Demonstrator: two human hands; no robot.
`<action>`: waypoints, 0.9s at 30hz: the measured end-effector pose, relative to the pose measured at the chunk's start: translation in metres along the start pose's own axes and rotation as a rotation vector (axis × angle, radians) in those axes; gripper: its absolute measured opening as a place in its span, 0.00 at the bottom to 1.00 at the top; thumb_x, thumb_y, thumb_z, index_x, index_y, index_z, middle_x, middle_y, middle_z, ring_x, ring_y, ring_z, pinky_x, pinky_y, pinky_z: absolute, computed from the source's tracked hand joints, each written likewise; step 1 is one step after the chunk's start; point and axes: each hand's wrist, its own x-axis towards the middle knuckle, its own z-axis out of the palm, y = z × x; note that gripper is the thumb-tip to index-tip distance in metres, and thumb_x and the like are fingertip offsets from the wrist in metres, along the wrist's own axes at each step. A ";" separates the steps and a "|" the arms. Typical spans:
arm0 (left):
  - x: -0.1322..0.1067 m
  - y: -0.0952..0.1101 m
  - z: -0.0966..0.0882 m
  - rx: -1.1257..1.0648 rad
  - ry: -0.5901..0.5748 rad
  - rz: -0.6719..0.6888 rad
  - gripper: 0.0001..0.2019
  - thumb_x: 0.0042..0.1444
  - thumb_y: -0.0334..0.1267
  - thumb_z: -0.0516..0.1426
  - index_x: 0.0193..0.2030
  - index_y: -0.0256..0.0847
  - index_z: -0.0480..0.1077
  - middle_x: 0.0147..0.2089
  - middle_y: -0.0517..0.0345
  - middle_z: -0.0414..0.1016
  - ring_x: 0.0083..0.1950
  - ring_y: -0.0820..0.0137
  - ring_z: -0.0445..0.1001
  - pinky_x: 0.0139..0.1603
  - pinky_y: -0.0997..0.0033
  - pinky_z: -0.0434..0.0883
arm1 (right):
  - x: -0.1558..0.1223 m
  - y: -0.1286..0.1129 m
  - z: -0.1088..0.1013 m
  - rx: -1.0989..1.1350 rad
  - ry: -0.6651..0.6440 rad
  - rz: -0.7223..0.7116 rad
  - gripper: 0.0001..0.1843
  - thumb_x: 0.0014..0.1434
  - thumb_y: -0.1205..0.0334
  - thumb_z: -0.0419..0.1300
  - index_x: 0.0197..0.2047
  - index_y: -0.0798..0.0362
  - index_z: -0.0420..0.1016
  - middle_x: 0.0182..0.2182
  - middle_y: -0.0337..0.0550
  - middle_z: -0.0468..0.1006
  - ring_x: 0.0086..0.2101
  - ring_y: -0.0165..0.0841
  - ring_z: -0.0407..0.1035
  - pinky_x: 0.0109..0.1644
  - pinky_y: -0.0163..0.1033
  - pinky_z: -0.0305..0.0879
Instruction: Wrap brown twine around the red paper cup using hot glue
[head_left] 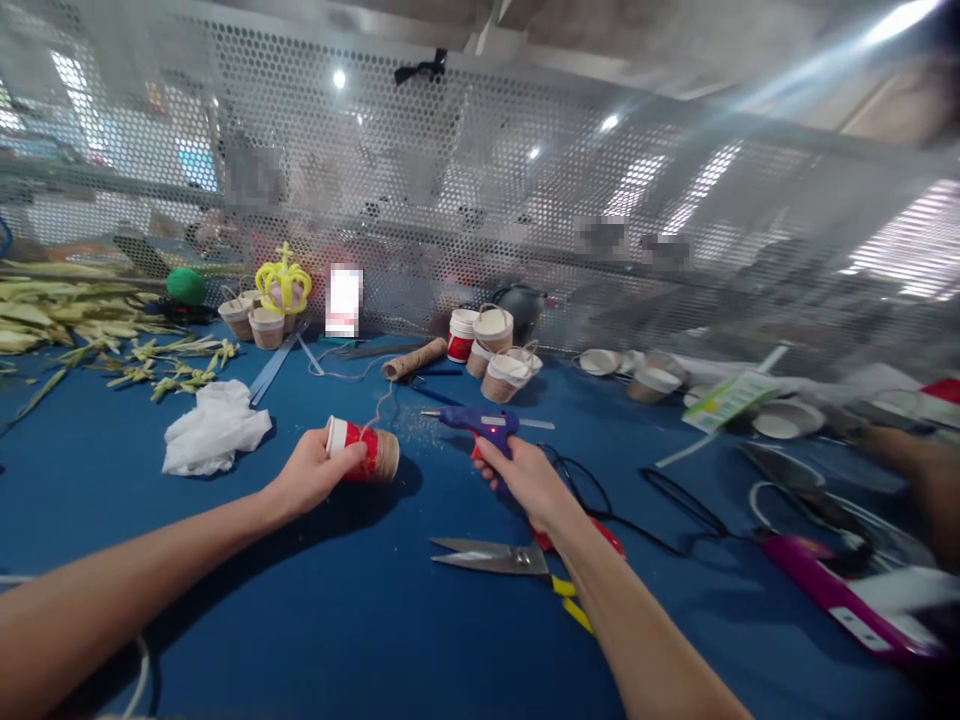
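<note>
My left hand (pixel 319 472) is wrapped round a red and white paper cup (pixel 363 450) lying on its side in the grip. Brown twine covers the cup's right end, and a loose strand runs from it up to a roll of twine (pixel 415 358) on the table. In my right hand (pixel 521 478) is a blue hot glue gun (pixel 484 422) with a lit red light. Its nozzle points left towards the cup, apart from it, and a clear glue stick pokes out of the back. Below the gun lie scissors (pixel 499 559) with red and yellow handles, partly behind my right forearm.
Twine-wrapped cups (pixel 506 375) stand at the back, near a yellow crown (pixel 283 285) and a lit phone (pixel 343 302). Crumpled white cloth or plastic (pixel 217 430) lies left. A purple power strip (pixel 832 590) and cables lie right. Perforated metal (pixel 420 150) closes the back; another person's arm (pixel 919 470) shows right.
</note>
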 end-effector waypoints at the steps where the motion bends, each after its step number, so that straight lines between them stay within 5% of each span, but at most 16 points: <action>1: 0.000 -0.001 0.000 0.001 -0.005 0.003 0.13 0.41 0.44 0.57 0.24 0.34 0.67 0.22 0.61 0.66 0.22 0.76 0.61 0.23 0.78 0.59 | 0.001 0.002 0.001 -0.014 0.013 0.005 0.13 0.51 0.54 0.54 0.25 0.56 0.64 0.19 0.42 0.71 0.18 0.28 0.65 0.21 0.34 0.62; 6: -0.001 -0.006 -0.001 -0.009 -0.037 0.000 0.13 0.43 0.44 0.57 0.28 0.33 0.69 0.23 0.60 0.69 0.24 0.75 0.63 0.25 0.77 0.61 | 0.008 0.007 0.000 -0.133 0.092 0.011 0.12 0.50 0.53 0.56 0.28 0.54 0.61 0.17 0.39 0.70 0.17 0.30 0.66 0.22 0.36 0.63; 13: -0.011 -0.004 -0.001 -0.017 -0.112 0.011 0.13 0.45 0.44 0.57 0.30 0.33 0.70 0.25 0.58 0.70 0.25 0.74 0.65 0.28 0.76 0.63 | 0.016 0.004 -0.009 -0.461 0.238 -0.050 0.10 0.46 0.57 0.60 0.24 0.55 0.67 0.28 0.50 0.71 0.35 0.43 0.68 0.37 0.45 0.61; 16: -0.013 -0.001 -0.001 -0.004 -0.109 0.010 0.13 0.46 0.44 0.56 0.30 0.33 0.70 0.25 0.58 0.69 0.25 0.75 0.64 0.27 0.77 0.63 | 0.010 -0.012 -0.004 -0.614 0.288 -0.196 0.07 0.48 0.60 0.58 0.26 0.55 0.70 0.31 0.49 0.70 0.38 0.41 0.66 0.38 0.43 0.60; 20: -0.015 0.002 -0.001 0.020 -0.127 0.019 0.12 0.46 0.42 0.55 0.28 0.32 0.69 0.24 0.59 0.67 0.25 0.75 0.62 0.26 0.77 0.62 | 0.002 -0.046 0.020 -0.442 -0.116 -0.469 0.19 0.57 0.51 0.48 0.27 0.53 0.73 0.26 0.43 0.72 0.32 0.34 0.67 0.38 0.40 0.61; 23: -0.016 0.001 -0.001 0.047 -0.145 0.037 0.11 0.46 0.42 0.55 0.27 0.33 0.68 0.22 0.61 0.65 0.23 0.76 0.60 0.24 0.78 0.60 | 0.000 -0.064 0.043 -0.216 -0.430 -0.315 0.28 0.57 0.44 0.42 0.29 0.54 0.74 0.30 0.44 0.75 0.34 0.34 0.68 0.39 0.40 0.62; 27: -0.017 -0.003 -0.001 0.072 -0.178 0.052 0.12 0.47 0.42 0.54 0.24 0.34 0.65 0.20 0.63 0.61 0.21 0.78 0.57 0.22 0.78 0.57 | -0.001 -0.069 0.064 0.090 -0.586 -0.180 0.21 0.53 0.45 0.52 0.31 0.55 0.74 0.33 0.44 0.76 0.36 0.33 0.68 0.39 0.38 0.63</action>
